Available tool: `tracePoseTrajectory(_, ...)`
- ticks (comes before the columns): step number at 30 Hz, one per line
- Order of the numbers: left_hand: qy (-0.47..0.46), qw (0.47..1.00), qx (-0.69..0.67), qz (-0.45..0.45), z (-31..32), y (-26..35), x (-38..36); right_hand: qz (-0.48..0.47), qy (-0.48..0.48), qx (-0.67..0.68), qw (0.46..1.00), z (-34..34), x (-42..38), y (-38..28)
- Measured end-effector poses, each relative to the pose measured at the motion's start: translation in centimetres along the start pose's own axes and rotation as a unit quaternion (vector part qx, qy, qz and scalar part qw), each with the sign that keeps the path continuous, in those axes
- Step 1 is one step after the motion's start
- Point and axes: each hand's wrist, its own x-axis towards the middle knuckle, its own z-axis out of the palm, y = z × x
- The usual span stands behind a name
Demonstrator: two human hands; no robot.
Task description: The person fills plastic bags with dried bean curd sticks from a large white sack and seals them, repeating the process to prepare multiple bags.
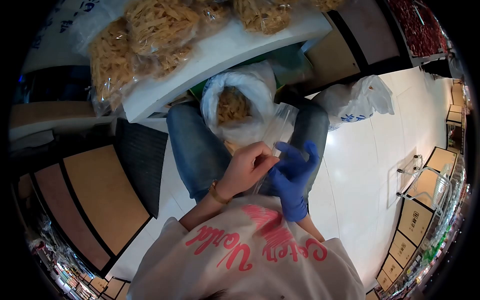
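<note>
My left hand (250, 167), bare and with a band at the wrist, is closed in a pinch on a clear plastic bag (280, 122). The bag is long and flat, hanging over my lap between my knees. Close against the left fingertips is my right hand (294, 175) in a blue glove. Its thumb and fingers are apart and curved, with the thumb near the bag's edge. Just beyond both hands stands a large open white plastic sack (212, 92) with flat, tan dried strips (233, 106) inside.
Packed clear bags of tan strips (160, 25) lie on a white counter (220, 65) ahead. A tied white bag (352, 102) stands on the floor right of my knee. Cabinets (100, 195) flank me on the left. A wire rack (427, 185) is at far right.
</note>
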Motion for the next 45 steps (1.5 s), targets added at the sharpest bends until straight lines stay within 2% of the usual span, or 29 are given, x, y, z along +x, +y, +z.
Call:
tracePoseTrajectory(2,-0.009,1.000,0.010,0.024,0.2,-0.1,-0.1,0.081,-0.051,-0.078,0.992,-0.9,1.2,-0.1)
tracePoseTrajectory(3,-0.019,0.999,0.023,0.046,0.2,-0.1,-0.2,0.082,-0.051,-0.080,0.992,-1.3,1.5,-0.3)
tracePoseTrajectory(5,-0.033,0.996,0.042,0.066,0.1,0.1,-0.1,0.118,-0.201,-0.138,0.963,-1.7,2.0,-1.1)
tracePoseTrajectory(7,-0.046,0.993,0.062,0.084,-0.2,0.4,-0.2,0.105,-0.187,-0.140,0.967,-1.2,1.7,-1.9)
tracePoseTrajectory(9,-0.072,0.983,0.127,0.115,-0.8,0.7,-0.1,0.082,-0.191,-0.207,0.956,-1.1,1.6,-2.2)
tracePoseTrajectory(16,-0.085,0.989,0.061,0.102,-1.7,-0.3,-0.4,0.068,-0.181,-0.216,0.957,-1.3,1.9,-1.0)
tracePoseTrajectory(18,-0.097,0.986,-0.123,0.054,-1.6,-0.7,-1.1,0.185,-0.092,-0.017,0.978,-1.6,2.1,-0.5)
tracePoseTrajectory(19,-0.097,0.986,-0.123,0.055,-1.5,-0.5,-1.0,0.185,-0.093,-0.017,0.978,-1.5,2.1,-0.8)
tracePoseTrajectory(21,-0.034,0.995,-0.096,-0.003,-1.1,-0.1,-0.8,0.088,0.011,-0.124,0.988,-0.5,1.8,-1.3)
tracePoseTrajectory(22,0.006,0.994,-0.103,-0.031,-0.9,-0.5,-0.6,-0.071,0.078,-0.170,0.980,0.2,1.9,-0.2)
tracePoseTrajectory(23,0.006,0.994,-0.103,-0.031,-0.8,-0.6,-0.4,-0.071,0.078,-0.170,0.980,-0.4,2.1,-0.2)
tracePoseTrajectory(24,0.005,0.994,-0.102,-0.032,-0.8,-0.6,-0.1,-0.254,-0.017,-0.351,0.901,-1.6,2.5,-0.5)
tracePoseTrajectory(25,0.004,0.994,-0.100,-0.033,-0.6,-0.5,0.0,-0.415,-0.111,-0.503,0.750,-2.6,2.8,-0.8)
tracePoseTrajectory(26,-0.012,0.991,-0.120,-0.050,-0.2,-0.2,0.1,-0.406,-0.188,-0.513,0.732,-3.1,3.0,-1.3)
tracePoseTrajectory(27,-0.013,0.991,-0.119,-0.052,0.1,0.1,0.0,-0.405,-0.187,-0.513,0.733,-3.4,3.1,-1.4)
tracePoseTrajectory(29,-0.045,0.995,-0.069,-0.047,0.4,0.5,0.1,-0.344,-0.329,-0.496,0.726,-4.0,3.8,-1.8)
tracePoseTrajectory(30,-0.040,0.999,-0.010,-0.014,0.5,0.6,0.3,-0.201,-0.370,-0.543,0.727,-4.4,3.7,-2.3)
tracePoseTrajectory(31,-0.038,0.999,-0.012,-0.012,0.7,0.4,0.6,-0.202,-0.372,-0.544,0.725,-4.2,3.9,-3.0)
tracePoseTrajectory(33,-0.049,0.971,0.155,0.177,1.4,0.0,1.1,0.063,-0.255,-0.428,0.865,-3.5,4.1,-4.1)
tracePoseTrajectory(34,-0.071,0.961,0.192,0.188,1.8,0.0,1.1,0.116,-0.282,-0.310,0.900,-4.4,4.6,-3.8)
tracePoseTrajectory(35,-0.069,0.961,0.191,0.189,2.2,0.1,1.1,0.115,-0.283,-0.312,0.899,-4.7,4.6,-3.4)
tracePoseTrajectory(36,-0.067,0.952,0.209,0.213,2.5,0.1,1.1,0.187,-0.241,-0.171,0.937,-4.7,4.5,-3.2)
tracePoseTrajectory(37,-0.066,0.943,0.226,0.235,2.8,0.1,1.0,0.255,-0.190,-0.025,0.948,-4.6,4.5,-2.9)
tracePoseTrajectory(39,-0.075,0.937,0.249,0.234,3.2,0.1,1.0,0.267,-0.197,0.016,0.943,-4.5,4.1,-0.9)
tracePoseTrajectory(40,-0.098,0.923,0.255,0.271,3.8,0.1,0.9,0.332,-0.139,0.188,0.914,-3.8,4.2,-0.9)
tracePoseTrajectory(41,-0.121,0.907,0.260,0.308,4.3,0.0,0.8,0.382,-0.076,0.353,0.850,-3.1,4.4,-0.7)
tracePoseTrajectory(42,-0.171,0.898,0.256,0.316,4.9,0.1,0.5,0.364,-0.064,0.299,0.880,-2.9,4.6,0.7)
tracePoseTrajectory(43,-0.172,0.898,0.254,0.316,6.0,0.0,0.0,0.364,-0.062,0.299,0.880,-2.8,5.1,1.9)
tracePoseTrajectory(45,-0.228,0.866,0.186,0.405,8.2,-0.5,-1.3,0.322,0.023,0.313,0.893,-2.9,6.8,4.1)
